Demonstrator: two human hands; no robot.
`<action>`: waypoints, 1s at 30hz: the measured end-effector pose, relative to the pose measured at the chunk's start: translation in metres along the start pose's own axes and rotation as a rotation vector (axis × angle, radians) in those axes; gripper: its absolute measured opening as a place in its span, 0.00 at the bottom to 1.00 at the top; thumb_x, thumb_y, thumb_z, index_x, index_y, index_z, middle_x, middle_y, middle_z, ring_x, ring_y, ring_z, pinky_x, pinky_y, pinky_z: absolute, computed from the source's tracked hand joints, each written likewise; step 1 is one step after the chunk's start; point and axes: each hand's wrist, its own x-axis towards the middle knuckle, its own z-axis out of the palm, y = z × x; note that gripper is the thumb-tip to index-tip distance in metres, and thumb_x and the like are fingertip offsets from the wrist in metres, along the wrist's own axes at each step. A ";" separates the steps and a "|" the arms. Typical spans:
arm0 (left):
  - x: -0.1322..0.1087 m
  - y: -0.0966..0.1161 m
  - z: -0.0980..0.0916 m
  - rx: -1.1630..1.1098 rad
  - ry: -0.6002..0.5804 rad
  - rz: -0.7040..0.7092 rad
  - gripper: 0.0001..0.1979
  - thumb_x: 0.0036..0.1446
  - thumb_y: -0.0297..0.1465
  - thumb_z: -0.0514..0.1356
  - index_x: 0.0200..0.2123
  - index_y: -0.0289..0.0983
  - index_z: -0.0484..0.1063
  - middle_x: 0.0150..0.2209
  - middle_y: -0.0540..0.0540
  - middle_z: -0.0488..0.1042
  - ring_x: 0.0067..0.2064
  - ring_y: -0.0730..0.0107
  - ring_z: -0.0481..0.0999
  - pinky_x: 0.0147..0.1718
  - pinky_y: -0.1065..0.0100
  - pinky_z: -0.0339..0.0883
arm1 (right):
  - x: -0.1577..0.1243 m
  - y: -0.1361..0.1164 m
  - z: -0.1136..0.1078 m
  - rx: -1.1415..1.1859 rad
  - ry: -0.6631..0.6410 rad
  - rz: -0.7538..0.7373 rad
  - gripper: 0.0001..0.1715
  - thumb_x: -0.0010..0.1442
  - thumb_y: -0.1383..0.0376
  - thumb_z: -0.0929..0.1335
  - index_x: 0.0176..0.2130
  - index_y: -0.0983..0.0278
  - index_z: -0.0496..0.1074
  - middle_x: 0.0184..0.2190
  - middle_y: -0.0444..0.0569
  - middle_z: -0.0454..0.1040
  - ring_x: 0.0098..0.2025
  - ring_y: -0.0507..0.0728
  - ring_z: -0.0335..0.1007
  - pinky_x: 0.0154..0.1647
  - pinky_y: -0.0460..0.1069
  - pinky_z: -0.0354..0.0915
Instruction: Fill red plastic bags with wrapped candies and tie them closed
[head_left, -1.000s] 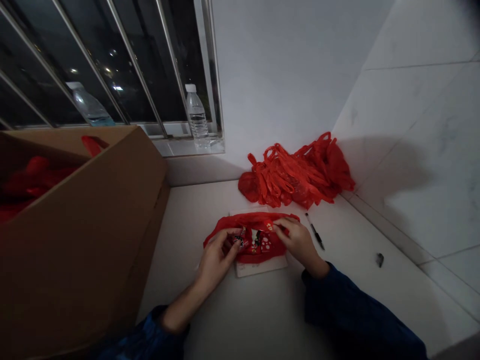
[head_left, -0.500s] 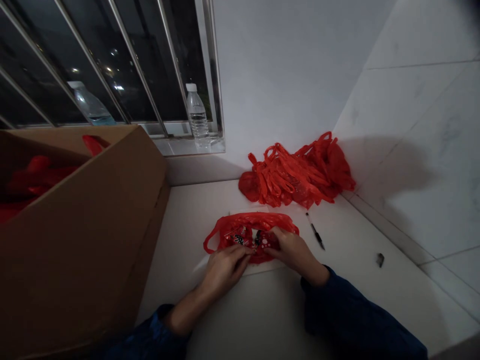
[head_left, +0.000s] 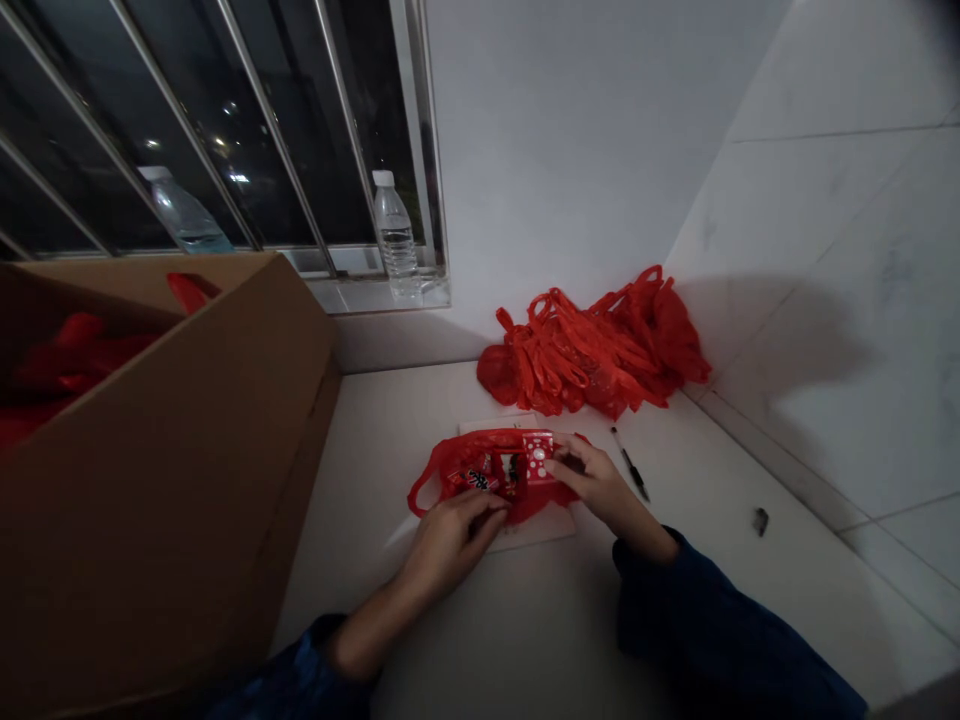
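A red plastic bag (head_left: 544, 505) lies open on the white table, over a pale flat sheet or book (head_left: 536, 532). Inside it show a red wrapped packet with black lettering (head_left: 477, 479) and a dark and white item (head_left: 510, 472). My right hand (head_left: 592, 480) has thumb and fingers at a red packet with white dots (head_left: 538, 458), which stands out at the right of the opening. My left hand (head_left: 454, 535) is closed on the bag's near edge, its fingertips pinched beside the lettered packet.
A large cardboard box (head_left: 195, 440) with red bags inside fills the left. Crumpled red bags (head_left: 592, 345) lie against the wall. A pen (head_left: 631, 466) and a small dark object (head_left: 760, 521) are to the right. Two bottles (head_left: 396, 235) (head_left: 187, 212) stand by the barred window.
The dotted packet has come up and now shows more fully at the bag's right side. My right hand has shifted slightly right; my left hand has barely moved.
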 end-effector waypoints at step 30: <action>0.005 0.005 -0.012 -0.855 -0.113 -0.188 0.15 0.60 0.41 0.61 0.38 0.34 0.76 0.30 0.49 0.71 0.26 0.78 0.61 0.23 0.76 0.54 | -0.019 -0.031 0.033 0.526 -0.153 0.156 0.17 0.59 0.55 0.71 0.27 0.64 0.71 0.25 0.45 0.75 0.25 0.49 0.67 0.29 0.46 0.62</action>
